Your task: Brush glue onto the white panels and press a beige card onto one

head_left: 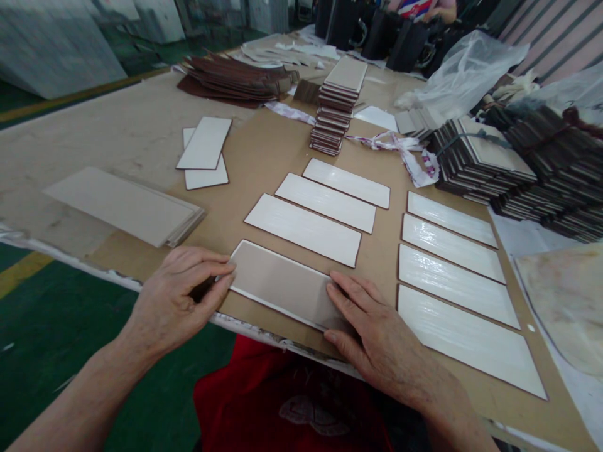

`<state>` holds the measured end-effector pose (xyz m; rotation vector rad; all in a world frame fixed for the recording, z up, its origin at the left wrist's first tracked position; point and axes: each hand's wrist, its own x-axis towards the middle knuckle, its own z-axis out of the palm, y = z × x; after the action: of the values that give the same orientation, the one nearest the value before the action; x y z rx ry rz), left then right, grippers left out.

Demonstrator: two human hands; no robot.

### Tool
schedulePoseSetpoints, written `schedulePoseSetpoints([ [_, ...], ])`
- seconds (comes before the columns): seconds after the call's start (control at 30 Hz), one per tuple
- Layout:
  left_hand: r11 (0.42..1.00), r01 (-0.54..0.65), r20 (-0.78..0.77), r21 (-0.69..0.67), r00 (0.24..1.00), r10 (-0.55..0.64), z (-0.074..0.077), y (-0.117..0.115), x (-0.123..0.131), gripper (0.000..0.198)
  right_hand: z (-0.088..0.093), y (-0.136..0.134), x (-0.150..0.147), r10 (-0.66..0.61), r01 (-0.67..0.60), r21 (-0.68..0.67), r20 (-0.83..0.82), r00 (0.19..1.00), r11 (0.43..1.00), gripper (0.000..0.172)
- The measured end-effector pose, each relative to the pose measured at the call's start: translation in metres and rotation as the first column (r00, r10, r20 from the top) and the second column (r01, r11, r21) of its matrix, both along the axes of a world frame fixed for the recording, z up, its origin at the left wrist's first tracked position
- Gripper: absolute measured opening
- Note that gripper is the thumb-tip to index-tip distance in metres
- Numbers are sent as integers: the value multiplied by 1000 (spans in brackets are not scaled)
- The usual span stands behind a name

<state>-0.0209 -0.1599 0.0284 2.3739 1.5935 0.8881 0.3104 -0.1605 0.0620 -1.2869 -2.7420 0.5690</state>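
A beige rectangular card (282, 280) lies over a white-faced panel (264, 300), whose pale rim shows along the edges, at the table's front edge. My left hand (181, 295) is closed, with thumb and fingertips pinching the left end. Over the right end rests my right hand (372, 326), its fingers spread, the thumb by the near edge and the fingertips by the far edge. Just beyond lie three white panels with dark edges, the closest being a white panel (304, 230). To the right, several glossy white panels (464, 339) form a column.
Beige cards (127, 204) are piled at left, near two overlapping white panels (205, 144). Behind stand a tall panel stack (332, 119), brown sheets (235, 78) and tied bundles (485, 157). Clear plastic (466, 75) lies at back right. Another person (438, 9) is partly visible behind.
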Motion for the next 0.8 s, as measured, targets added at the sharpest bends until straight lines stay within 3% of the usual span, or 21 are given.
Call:
schedulePoseSetpoints([
  [0.17,998,-10,-207,56,978,22,1,0,-2,13,4,0,-5,0,0,51,8,1000,999,56],
  [0.3,988,153,-420,-18,896,-146,12,5,3,20,8,-1,-12,-12,9,74,40,999,997,54],
  [0.4,983,164,-471,-80,863,-183,21,7,15,31,9,-5,-18,-21,16,98,54,998,995,60],
  [0.5,981,185,-525,-56,831,-186,25,5,30,73,9,-10,-25,-20,12,116,66,998,993,62],
  [0.57,975,220,-561,-35,803,-201,25,3,38,88,9,-13,-27,-18,8,119,76,997,993,61],
  [0.8,982,184,-555,-45,812,-178,23,1,31,86,2,-22,-15,-56,45,117,86,995,992,59],
])
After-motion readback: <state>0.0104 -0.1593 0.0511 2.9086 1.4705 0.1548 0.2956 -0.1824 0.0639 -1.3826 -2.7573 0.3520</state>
